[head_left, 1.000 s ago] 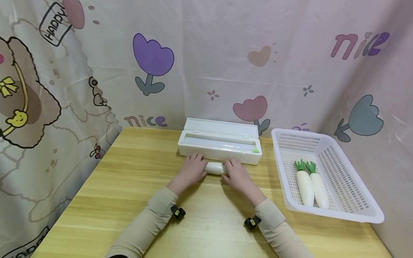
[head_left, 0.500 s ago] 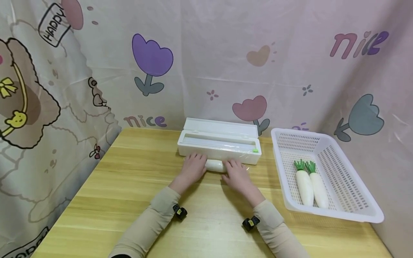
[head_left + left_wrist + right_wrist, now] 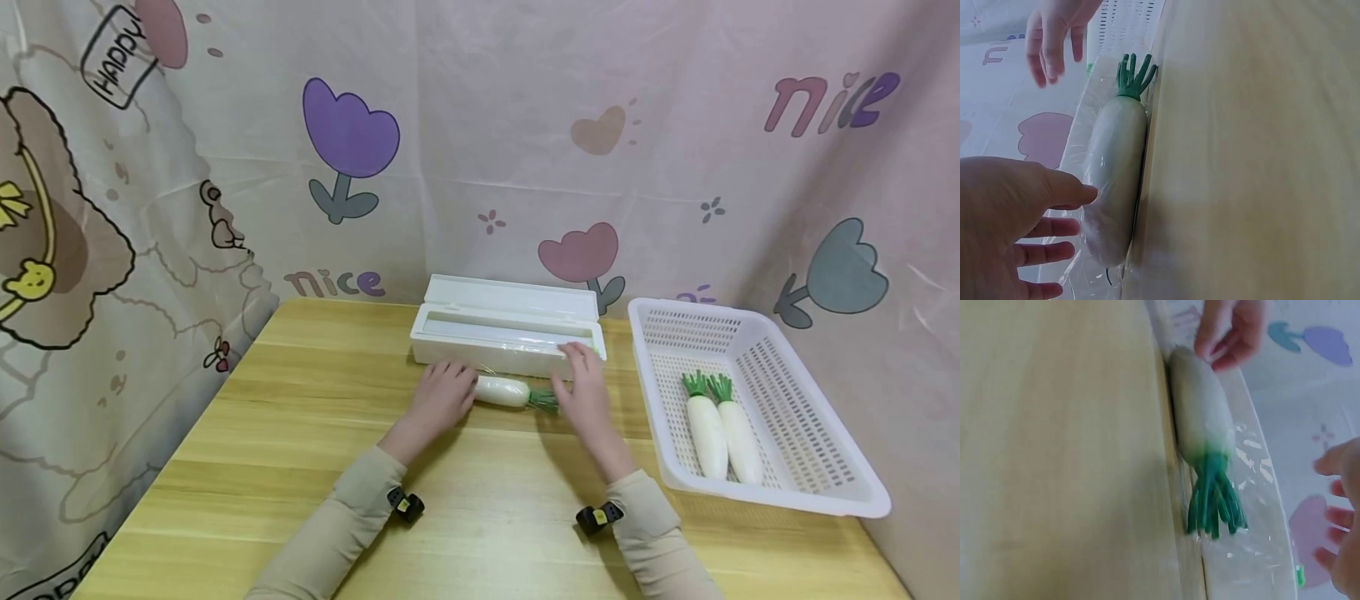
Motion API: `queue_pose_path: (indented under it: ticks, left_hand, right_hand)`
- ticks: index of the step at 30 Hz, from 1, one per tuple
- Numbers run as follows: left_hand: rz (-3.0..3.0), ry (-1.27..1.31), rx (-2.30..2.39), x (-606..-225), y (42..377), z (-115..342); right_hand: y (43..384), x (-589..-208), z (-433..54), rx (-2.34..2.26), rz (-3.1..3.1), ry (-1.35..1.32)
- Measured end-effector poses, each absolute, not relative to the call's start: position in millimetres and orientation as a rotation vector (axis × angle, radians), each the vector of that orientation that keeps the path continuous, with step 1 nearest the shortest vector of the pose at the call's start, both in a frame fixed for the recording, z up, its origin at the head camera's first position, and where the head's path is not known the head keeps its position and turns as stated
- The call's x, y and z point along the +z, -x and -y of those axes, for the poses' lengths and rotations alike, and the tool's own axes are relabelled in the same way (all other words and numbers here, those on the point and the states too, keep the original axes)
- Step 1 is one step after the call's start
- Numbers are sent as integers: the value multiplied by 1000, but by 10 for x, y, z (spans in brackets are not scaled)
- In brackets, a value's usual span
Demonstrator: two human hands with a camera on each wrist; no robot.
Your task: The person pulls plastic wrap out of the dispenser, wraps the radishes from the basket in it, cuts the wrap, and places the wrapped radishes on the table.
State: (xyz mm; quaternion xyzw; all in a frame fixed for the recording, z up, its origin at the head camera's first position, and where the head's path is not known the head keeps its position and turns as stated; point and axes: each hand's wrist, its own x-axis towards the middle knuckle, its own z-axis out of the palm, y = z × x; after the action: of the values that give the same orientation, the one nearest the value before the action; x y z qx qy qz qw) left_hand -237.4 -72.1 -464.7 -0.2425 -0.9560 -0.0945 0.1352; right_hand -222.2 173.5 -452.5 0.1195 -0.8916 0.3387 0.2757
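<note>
Right hand (image 3: pixel 588 396) has moved from radish (image 3: pixel 502 391) toward box (image 3: pixel 480 351).

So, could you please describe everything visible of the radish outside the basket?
The radish is white and plastic-looking, with green stalks at one end and a thin root at the other. It lies flat before the box, stalks rightward, clear film over at least part. The left hand is at its root end, apparently touching.

Soft glare on the tabletop (image 3: pixel 495 521)
</note>
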Motion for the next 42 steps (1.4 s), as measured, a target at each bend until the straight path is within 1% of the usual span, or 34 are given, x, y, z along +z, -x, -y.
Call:
queue_pose_path:
  ticks: [8, 11, 22, 30, 42]
  left_hand:
    - [2746, 703, -284, -4651, 2343, 748]
    - [2724, 718, -301, -4643, 2339, 743]
    - [2657, 780, -393, -4630, 2371, 683]
    - [2658, 765, -397, -4575, 2424, 579]
    - [2555, 813, -495, -4515, 2540, 404]
  right_hand:
    - [2406, -4550, -1947, 1219, 2398, 57]
    - [2456, -4594, -2018, 1338, 2367, 142]
    - [2469, -4807, -2120, 1597, 2322, 308]
    - [2531, -4791, -2083, 1676, 2186, 337]
    - [2644, -4706, -1984, 1694, 2123, 396]
